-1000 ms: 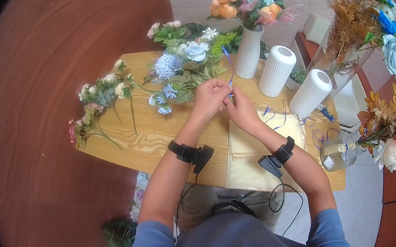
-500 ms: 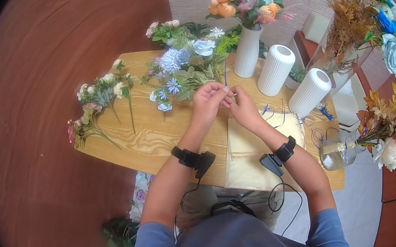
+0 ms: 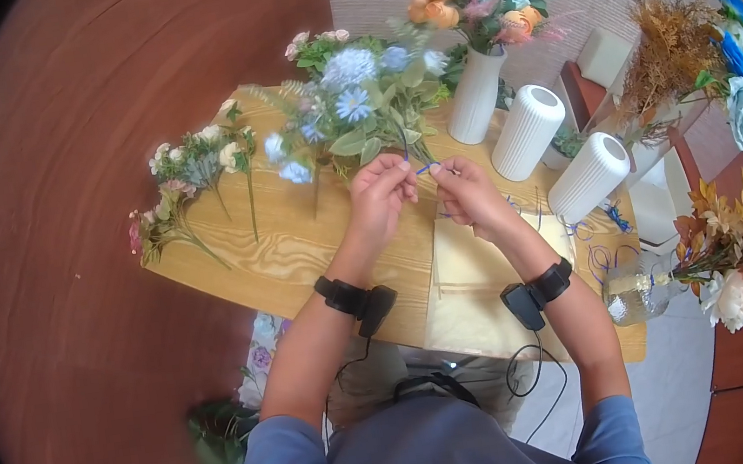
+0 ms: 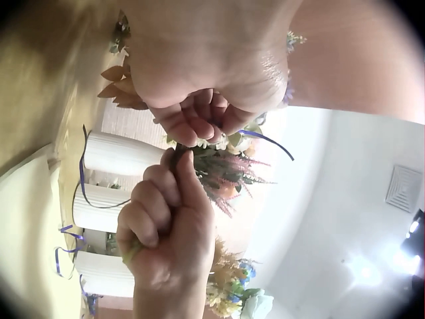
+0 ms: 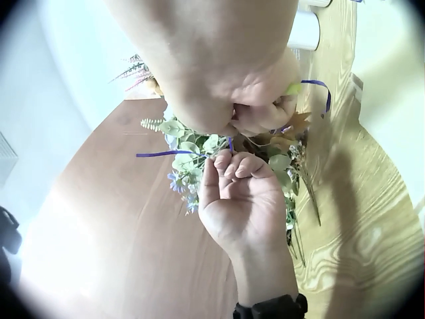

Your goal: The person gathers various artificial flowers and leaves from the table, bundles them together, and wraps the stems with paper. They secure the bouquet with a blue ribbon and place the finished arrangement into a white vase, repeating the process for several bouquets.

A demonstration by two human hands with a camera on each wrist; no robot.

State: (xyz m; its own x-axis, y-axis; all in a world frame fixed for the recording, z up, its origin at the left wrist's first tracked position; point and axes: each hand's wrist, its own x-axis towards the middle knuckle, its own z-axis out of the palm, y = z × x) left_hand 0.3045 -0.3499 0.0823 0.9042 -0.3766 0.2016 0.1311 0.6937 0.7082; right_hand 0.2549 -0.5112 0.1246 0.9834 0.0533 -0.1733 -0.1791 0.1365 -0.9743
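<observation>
Between both hands, a thin blue-purple ribbon is drawn across the stems of a bouquet of blue flowers and green leaves. My left hand pinches one side of it between thumb and fingers; a loose ribbon end sticks out past those fingertips in the right wrist view. On the other side, my right hand pinches the ribbon, its fingers curled in the left wrist view. Another ribbon tail hangs from the right hand. The stems behind the fingers are partly hidden.
Flower sprigs lie at the table's left. Behind the hands stand a filled white vase and two ribbed white vases. Pale wrapping sheets, ribbon scraps and a glass vase with flowers are at right.
My hands were close together at the fingertips and have moved slightly apart, with the ribbon stretched between them. The blue bouquet has shifted and looks blurred by motion.
</observation>
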